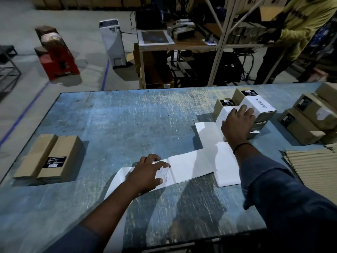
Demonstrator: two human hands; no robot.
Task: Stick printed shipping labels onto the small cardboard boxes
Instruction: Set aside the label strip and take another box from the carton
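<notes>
Our left hand flattens the label strip, lower centre; our spread right hand, pressing unevenly, may wrinkle the box label.

Dimly lit warehouse interior. A worn blue worktable with a scratched top fills the near field. Beyond it, the grey concrete floor carries blue painted lines. Far left: a red machine. Centre: a white upright unit. Far right: a wooden bench with a lower shelf, crossed by pale metal frame uprights, where a person in a yellow-green top stands. Cardboard cartons line the far wall.
</notes>
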